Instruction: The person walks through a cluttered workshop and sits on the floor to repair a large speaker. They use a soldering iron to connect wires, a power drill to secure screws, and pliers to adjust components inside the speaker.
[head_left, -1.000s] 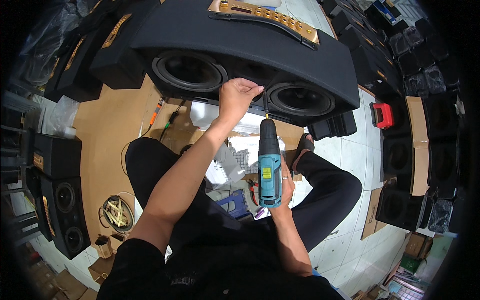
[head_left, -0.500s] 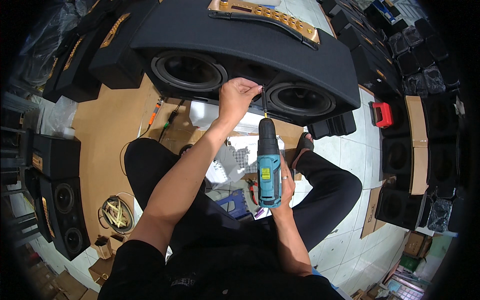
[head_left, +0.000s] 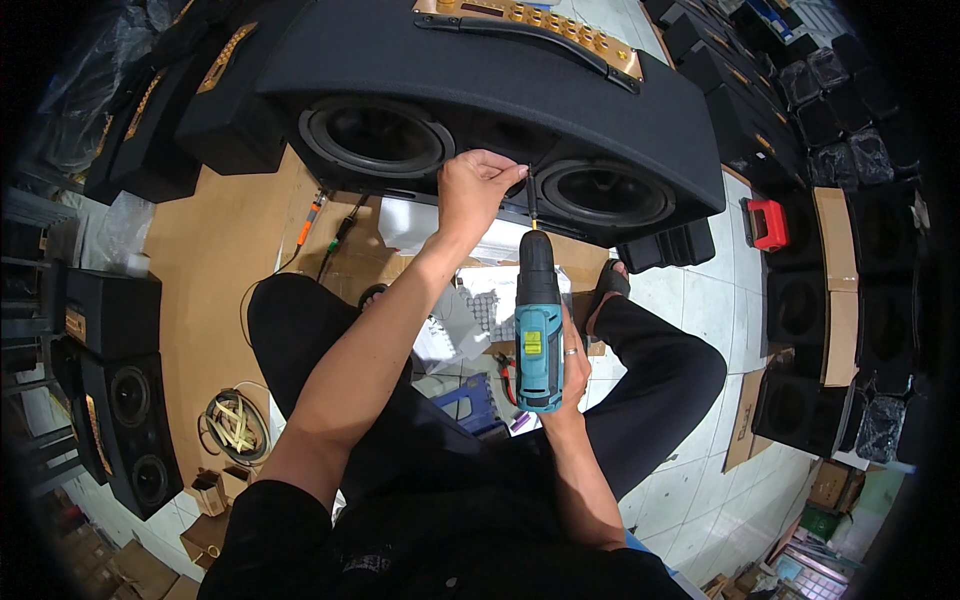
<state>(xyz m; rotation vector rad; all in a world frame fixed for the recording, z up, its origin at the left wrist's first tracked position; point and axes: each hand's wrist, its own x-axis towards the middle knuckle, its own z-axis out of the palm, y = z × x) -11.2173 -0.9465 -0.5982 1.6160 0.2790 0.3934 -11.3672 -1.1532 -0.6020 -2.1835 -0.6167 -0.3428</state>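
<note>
A large black speaker cabinet [head_left: 480,90] stands in front of me, with a gold control panel [head_left: 545,22] and a black strap handle on its top. Two round woofers [head_left: 375,137] show in its front, one on each side. My right hand [head_left: 572,365] grips a teal and black cordless drill [head_left: 540,345], whose long bit reaches the cabinet front beside the right woofer. At the bit's tip, the fingers of my left hand [head_left: 474,190] are pinched together. Whatever is in that pinch is too small to make out.
An orange-handled soldering iron [head_left: 308,225] lies on the brown board to the left. Between my legs are a blue plastic piece [head_left: 475,405] and a white sheet with small round parts. More black cabinets [head_left: 130,390] line both sides. A red case [head_left: 766,227] sits at right.
Hardly anything differs. The view has shifted slightly, and both hands and the drill keep their places at the cabinet front.
</note>
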